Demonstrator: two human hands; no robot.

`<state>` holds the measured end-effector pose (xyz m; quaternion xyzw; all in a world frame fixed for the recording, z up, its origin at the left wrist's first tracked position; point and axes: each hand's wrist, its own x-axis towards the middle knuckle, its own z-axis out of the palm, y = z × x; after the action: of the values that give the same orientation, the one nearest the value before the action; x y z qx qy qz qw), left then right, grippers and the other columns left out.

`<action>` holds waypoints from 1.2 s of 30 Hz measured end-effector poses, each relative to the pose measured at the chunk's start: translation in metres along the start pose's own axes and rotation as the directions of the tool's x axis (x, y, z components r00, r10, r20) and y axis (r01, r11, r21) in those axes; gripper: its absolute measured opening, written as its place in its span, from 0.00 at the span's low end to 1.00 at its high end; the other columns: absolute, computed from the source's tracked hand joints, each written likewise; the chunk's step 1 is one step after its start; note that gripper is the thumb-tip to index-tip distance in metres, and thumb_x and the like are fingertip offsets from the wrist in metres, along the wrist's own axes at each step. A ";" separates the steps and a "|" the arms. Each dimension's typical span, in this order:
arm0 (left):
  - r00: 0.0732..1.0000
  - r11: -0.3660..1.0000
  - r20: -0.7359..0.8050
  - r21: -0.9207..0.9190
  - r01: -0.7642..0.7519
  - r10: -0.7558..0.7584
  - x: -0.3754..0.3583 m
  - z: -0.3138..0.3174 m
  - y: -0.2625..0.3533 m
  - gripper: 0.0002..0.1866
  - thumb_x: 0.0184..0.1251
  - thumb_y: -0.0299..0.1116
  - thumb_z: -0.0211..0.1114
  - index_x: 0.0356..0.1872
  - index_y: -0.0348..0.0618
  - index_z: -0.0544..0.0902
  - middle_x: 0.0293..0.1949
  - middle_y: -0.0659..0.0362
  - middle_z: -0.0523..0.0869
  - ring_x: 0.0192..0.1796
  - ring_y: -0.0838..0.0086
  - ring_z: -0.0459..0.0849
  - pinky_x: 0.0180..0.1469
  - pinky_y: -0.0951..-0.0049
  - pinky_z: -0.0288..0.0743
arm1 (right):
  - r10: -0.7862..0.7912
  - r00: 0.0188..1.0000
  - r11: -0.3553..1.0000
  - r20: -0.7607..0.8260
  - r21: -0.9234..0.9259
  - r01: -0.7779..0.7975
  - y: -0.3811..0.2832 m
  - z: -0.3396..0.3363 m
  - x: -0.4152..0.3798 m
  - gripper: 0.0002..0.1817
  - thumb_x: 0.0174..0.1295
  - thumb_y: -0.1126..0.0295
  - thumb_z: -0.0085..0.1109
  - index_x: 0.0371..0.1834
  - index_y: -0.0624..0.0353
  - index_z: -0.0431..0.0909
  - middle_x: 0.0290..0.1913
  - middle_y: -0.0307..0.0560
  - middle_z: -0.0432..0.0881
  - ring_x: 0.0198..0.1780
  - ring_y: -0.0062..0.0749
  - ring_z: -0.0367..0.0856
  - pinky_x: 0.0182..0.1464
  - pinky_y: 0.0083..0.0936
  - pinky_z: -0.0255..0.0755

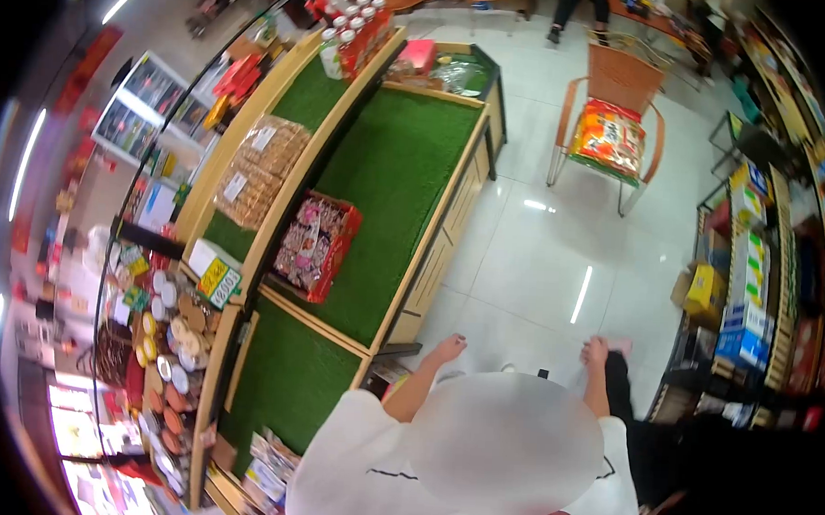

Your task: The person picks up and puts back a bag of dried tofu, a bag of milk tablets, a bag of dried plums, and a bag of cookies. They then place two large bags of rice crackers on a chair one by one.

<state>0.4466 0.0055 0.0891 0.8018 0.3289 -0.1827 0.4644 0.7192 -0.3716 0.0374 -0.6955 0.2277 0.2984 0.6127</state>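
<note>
My left hand (450, 348) hangs beside the wooden side of a display stand (428, 275), its fingers curled in and no object showing in them. My right hand (595, 350) is held low over the tiled floor (532, 263), fingers bent and closed. A small pale pink piece (619, 345) shows right at its fingers; whether the hand grips it, I cannot tell. On the green turf of the stand sits a red box of small wrapped goods (312, 244). White sleeves cover both upper arms, and a blurred oval hides the area between them.
Bagged brown snacks (262, 168) and red-and-white bottles (353, 34) occupy the raised shelf. A chair (626, 73) ahead bears an orange-red bag (609, 137). Boxes (745, 332) line shelving on the right. A person's legs (580, 9) show at the far end.
</note>
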 end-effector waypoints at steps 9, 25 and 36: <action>0.980 0.999 -0.192 0.003 0.050 -0.049 0.057 -0.024 -0.002 0.21 0.58 0.42 0.56 0.47 0.39 0.78 0.47 0.45 0.81 0.52 0.52 0.78 0.55 0.58 0.71 | 0.354 0.920 0.923 0.168 -0.221 -0.315 0.031 0.028 -0.034 0.25 0.61 0.54 0.50 0.57 0.55 0.66 0.48 0.54 0.78 0.40 0.44 0.80 0.36 0.37 0.76; 0.878 0.840 0.056 -0.265 0.473 -0.476 0.218 -0.105 0.029 0.21 0.59 0.46 0.55 0.47 0.41 0.79 0.42 0.51 0.80 0.40 0.64 0.78 0.39 0.63 0.73 | 0.038 0.999 0.971 0.000 -0.234 -0.037 -0.217 0.092 0.126 0.19 0.60 0.58 0.53 0.51 0.57 0.71 0.38 0.50 0.82 0.30 0.35 0.81 0.30 0.31 0.76; 0.979 0.913 0.109 -0.354 0.203 -0.175 0.494 -0.133 0.276 0.22 0.61 0.46 0.57 0.51 0.42 0.77 0.42 0.58 0.80 0.41 0.70 0.76 0.42 0.69 0.71 | 0.213 0.977 0.954 -0.012 -0.214 -0.210 -0.348 0.093 0.341 0.18 0.60 0.60 0.54 0.50 0.58 0.72 0.41 0.51 0.80 0.35 0.40 0.81 0.33 0.37 0.76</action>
<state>0.9913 0.2002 0.0327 0.6592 0.4152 -0.1927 0.5966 1.1886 -0.2125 0.0436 -0.7273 0.2641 0.3886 0.5002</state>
